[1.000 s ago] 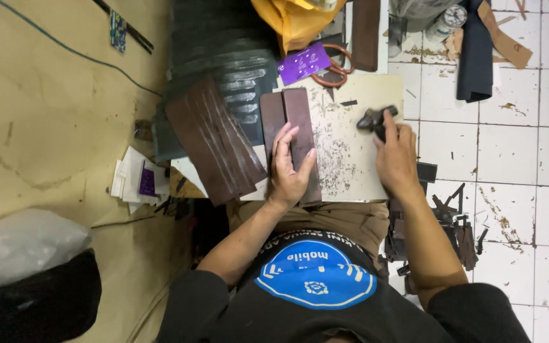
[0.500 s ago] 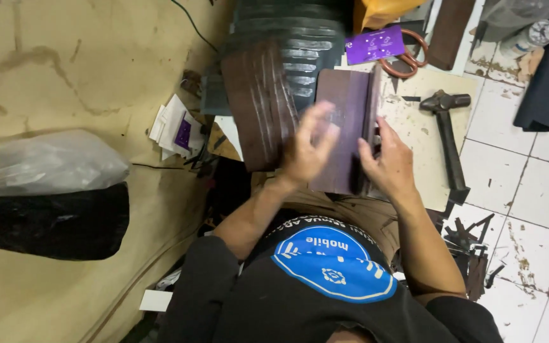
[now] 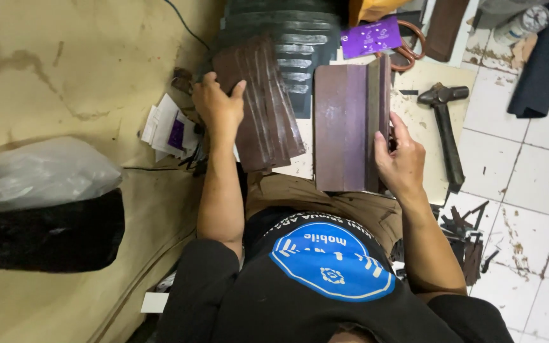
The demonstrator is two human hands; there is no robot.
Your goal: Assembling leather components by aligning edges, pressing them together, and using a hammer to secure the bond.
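Observation:
My left hand [image 3: 218, 109] grips the left edge of a stack of dark brown ridged leather pieces [image 3: 267, 105], thumb on top. My right hand [image 3: 401, 160] holds the right edge of a flat purple-brown leather piece [image 3: 345, 127], which lies on a pale work board [image 3: 422, 86] over my lap. A black hammer [image 3: 445, 130] lies on that board, just right of my right hand and untouched.
Orange-handled scissors [image 3: 409, 49] and a purple card [image 3: 370, 37] lie at the far end. A black ribbed object [image 3: 287, 32] sits behind the stack. Papers [image 3: 165, 127] and a plastic bag [image 3: 33, 174] are at left. Dark scraps [image 3: 466, 236] litter the white tiles at right.
My right hand has let go of the hammer, which now lies on the board, and taken the purple-brown piece. My left hand has left that piece for the brown stack.

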